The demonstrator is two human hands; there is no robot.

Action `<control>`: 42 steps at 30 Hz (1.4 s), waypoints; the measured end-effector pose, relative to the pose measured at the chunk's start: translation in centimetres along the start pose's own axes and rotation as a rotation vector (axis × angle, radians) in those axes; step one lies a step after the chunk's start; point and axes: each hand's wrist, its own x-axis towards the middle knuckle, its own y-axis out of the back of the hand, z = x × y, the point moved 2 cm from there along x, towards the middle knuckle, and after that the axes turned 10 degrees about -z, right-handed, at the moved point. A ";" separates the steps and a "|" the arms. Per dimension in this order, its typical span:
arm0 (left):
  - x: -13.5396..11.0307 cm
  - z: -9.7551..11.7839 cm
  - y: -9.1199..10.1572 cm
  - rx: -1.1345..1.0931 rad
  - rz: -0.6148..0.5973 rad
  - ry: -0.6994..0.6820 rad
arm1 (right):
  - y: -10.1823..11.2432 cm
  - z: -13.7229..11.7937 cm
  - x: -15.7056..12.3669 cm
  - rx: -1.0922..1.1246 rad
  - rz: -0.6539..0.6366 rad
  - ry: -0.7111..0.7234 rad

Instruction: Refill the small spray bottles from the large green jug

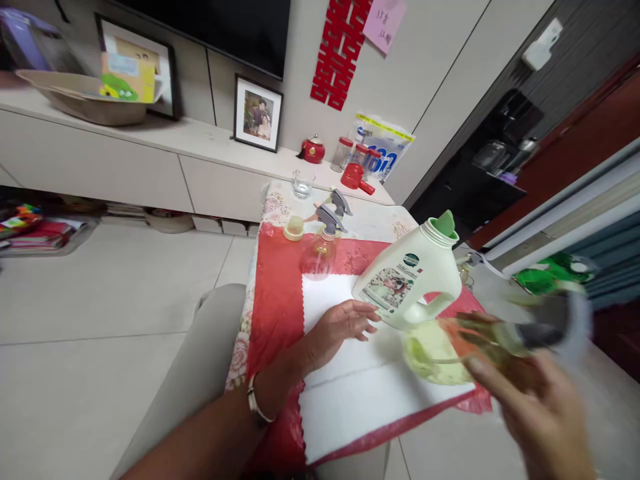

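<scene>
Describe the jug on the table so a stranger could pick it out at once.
On the red-covered table, find the white sheet. Just past the left hand is the jug: pale, with a loop handle and a picture label. Unlike the see-through spray bottle nearby, it is opaque, much bigger and topped by a green spout.

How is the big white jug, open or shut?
Open. The jug has no cap over its screw threads, and its green spout sticks out.

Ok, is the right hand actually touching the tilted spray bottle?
Touching. The head view, though blurred there, shows the right hand wrapped around the spray bottle near its neck, holding it tilted.
</scene>
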 end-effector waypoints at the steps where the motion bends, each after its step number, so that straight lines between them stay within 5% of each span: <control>1: 0.0 0.1 0.2 0.055 0.005 -0.022 | -1.7 -0.2 0.1 0.130 -0.138 0.055; 5: -0.3 0.6 0.7 0.379 -0.032 -0.138 | -8.5 -0.5 1.1 0.409 -0.451 0.130; 10: -0.3 0.6 0.5 0.755 -0.003 -0.243 | -13.2 -0.8 2.6 0.475 -0.513 0.215; 14: 0.1 0.1 0.6 0.916 0.221 -0.219 | -14.2 -1.1 3.2 0.476 -0.493 0.255; 18: 0.4 -0.3 0.8 1.135 0.418 -0.242 | -14.9 -1.6 3.3 0.513 -0.321 0.268; 22: 0.3 -0.2 0.7 1.294 0.475 -0.242 | -15.8 -2.5 3.5 0.537 -0.123 0.278; 27: -0.1 0.3 0.3 1.380 0.541 -0.190 | -17.0 -3.3 4.0 0.537 -0.036 0.280; 37: -0.1 0.4 0.1 1.348 0.604 -0.262 | -17.8 -4.4 3.8 0.679 -0.183 0.207; 42: -0.1 0.2 0.2 1.334 0.606 -0.306 | -18.0 -4.2 3.8 0.733 -0.117 0.152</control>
